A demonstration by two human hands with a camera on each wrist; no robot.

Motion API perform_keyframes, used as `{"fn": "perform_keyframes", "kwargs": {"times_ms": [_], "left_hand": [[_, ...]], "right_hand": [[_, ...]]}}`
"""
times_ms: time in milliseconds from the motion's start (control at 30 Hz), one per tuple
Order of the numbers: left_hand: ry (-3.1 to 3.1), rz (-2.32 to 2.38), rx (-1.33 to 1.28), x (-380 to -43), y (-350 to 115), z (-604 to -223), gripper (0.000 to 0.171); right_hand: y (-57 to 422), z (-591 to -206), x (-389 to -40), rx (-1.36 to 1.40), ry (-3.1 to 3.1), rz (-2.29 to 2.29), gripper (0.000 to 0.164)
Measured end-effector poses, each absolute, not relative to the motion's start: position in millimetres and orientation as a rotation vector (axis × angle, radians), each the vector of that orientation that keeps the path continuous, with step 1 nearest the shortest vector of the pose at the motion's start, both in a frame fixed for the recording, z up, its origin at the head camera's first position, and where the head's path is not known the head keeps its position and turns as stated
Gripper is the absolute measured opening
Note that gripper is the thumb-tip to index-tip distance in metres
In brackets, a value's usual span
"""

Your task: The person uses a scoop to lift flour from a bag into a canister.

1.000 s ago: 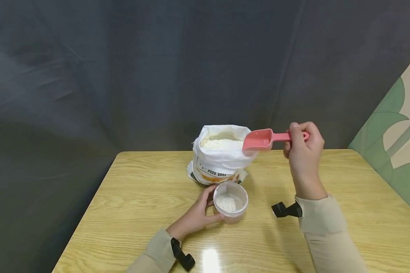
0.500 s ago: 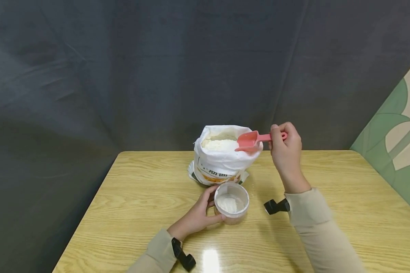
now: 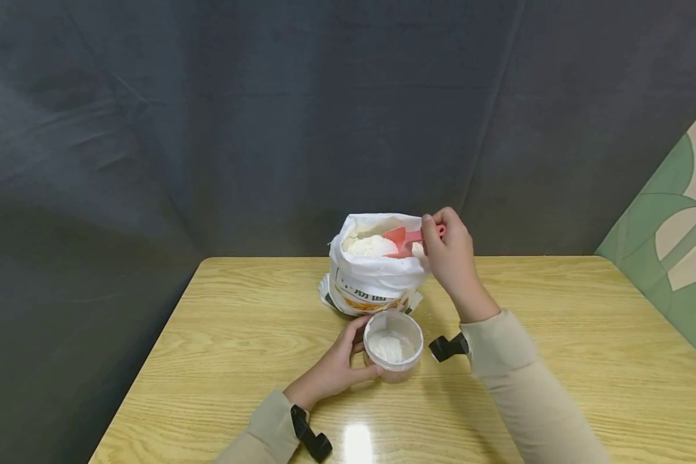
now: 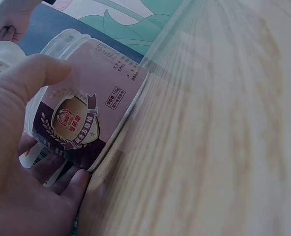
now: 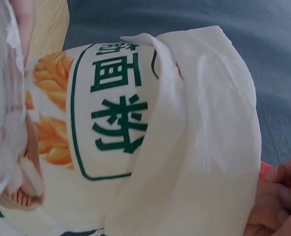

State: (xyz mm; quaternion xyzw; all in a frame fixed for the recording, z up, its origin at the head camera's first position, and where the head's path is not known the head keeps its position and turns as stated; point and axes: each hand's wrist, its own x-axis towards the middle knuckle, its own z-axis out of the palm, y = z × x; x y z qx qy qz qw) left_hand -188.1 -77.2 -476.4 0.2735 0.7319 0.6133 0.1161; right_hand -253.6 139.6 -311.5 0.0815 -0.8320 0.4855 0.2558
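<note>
My right hand point(image 3: 449, 254) pinches the handle of a pink scoop point(image 3: 414, 236) at the mouth of a white flour bag point(image 3: 377, 274). The scoop's bowl is down in the bag, its front edge at the white flour point(image 3: 371, 245). Only a sliver of the scoop shows past the folded bag rim in the right wrist view. My left hand point(image 3: 339, 364) holds a clear round plastic jar point(image 3: 393, 372) upright on the table, thumb on the near side and fingers on the far side. Some white powder lies in the jar's bottom. A pink and purple label point(image 4: 106, 73) covers the jar's side.
The wooden table point(image 3: 238, 335) has its far edge just behind the bag. A dark curtain point(image 3: 325, 116) hangs behind it, and a panel with green leaf shapes point(image 3: 661, 219) stands to the right. The jar sits directly in front of the bag.
My right hand has moved left with the scoop, from beside the bag's right rim to over its mouth, and the scoop's bowl has gone inside. My left hand and the jar have stayed put.
</note>
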Motion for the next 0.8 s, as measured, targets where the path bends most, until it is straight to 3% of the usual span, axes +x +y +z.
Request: {"fn": "perform_keyframes", "kwargs": {"times_ms": [333, 800], "left_hand": [[2.136, 1.806, 0.815, -189, -77, -479, 0.089], [2.131, 1.793, 0.811, -187, -78, -476, 0.088]], "right_hand": [[136, -311, -257, 0.144, -2.224, 1.357, 0.026], [144, -308, -247, 0.023, -1.922, 1.851, 0.026]]}}
